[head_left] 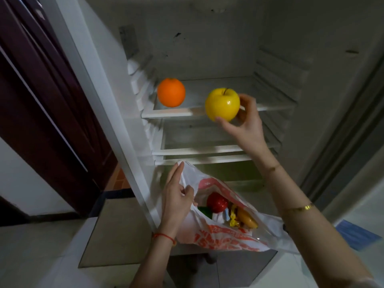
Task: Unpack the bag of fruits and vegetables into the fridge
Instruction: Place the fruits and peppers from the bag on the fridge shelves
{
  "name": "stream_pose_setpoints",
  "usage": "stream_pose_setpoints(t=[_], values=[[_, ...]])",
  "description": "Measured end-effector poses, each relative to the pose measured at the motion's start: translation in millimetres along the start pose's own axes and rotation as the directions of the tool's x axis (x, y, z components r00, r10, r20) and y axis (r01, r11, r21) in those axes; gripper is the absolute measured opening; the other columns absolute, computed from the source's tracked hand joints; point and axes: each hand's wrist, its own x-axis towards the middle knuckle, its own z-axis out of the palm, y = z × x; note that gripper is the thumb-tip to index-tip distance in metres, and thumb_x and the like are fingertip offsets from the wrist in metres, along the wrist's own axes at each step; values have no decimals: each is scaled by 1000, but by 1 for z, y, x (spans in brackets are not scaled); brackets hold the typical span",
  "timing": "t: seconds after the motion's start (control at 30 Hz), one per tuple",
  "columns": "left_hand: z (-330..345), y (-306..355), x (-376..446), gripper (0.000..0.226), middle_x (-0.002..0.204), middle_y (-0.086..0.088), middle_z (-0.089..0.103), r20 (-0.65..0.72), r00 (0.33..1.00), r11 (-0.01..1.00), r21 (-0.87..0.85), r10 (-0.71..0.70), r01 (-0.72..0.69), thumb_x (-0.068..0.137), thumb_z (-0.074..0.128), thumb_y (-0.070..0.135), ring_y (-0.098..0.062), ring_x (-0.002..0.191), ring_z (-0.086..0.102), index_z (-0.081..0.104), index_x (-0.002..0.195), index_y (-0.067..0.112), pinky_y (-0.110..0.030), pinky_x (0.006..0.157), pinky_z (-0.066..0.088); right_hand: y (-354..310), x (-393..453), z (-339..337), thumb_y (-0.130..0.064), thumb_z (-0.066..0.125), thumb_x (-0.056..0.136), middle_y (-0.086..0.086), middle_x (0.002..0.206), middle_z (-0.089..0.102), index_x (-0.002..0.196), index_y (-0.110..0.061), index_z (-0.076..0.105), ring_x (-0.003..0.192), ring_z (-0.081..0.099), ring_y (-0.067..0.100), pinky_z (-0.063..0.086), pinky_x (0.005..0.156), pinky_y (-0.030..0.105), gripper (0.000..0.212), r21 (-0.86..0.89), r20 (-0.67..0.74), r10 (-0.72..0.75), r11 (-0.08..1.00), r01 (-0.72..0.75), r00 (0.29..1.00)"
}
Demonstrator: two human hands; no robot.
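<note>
Holding a glossy round yellow apple (pixel 222 104) in right-hand (pixel 247 121) fingertips at the white glass shelf (pixel 166 113) edge, right of the round orange (pixel 171 92). I judge it firm, slick; cup it underneath. Left hand (pixel 176 196) pinches the white-and-orange plastic bag (pixel 228 238) below the shelf.

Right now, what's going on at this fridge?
A person is unpacking produce into an open fridge. The right hand holds a yellow apple at the front edge of the top shelf, where an orange already sits. The left hand holds open a plastic bag below; a red fruit, a banana and other items are still inside.
</note>
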Motion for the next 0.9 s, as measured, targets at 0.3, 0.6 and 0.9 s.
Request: stream_pose_setpoints(t=[0.3,0.6,0.9], values=[[0,-2,3,69,154,23,25,-14,1000,999,45,13,-12,89,57,-4,-6,46,42,39,149,24,-34,53,55,-3,69,43,-43,79,67,5,124,58,129,-13,45,115,51,28,43,97,41,77,-327,-40,-63,944,47,997],[5,-1,3,69,155,20,25,1,1000,997,70,27,-27,90,58,-3,-4,47,45,36,150,23,-16,52,44,4,76,51,-48,78,74,7,132,55,131,-13,40,126,44,31,30,103,41,77,-494,-37,68,866,-77,997],[7,1,-2,69,156,17,27,-2,999,999,30,44,-44,89,58,-4,-4,50,48,39,149,23,-21,55,51,5,10,11,-38,74,82,0,93,67,97,-11,62,84,62,12,51,74,27,33,-365,-165,-126,929,58,978]])
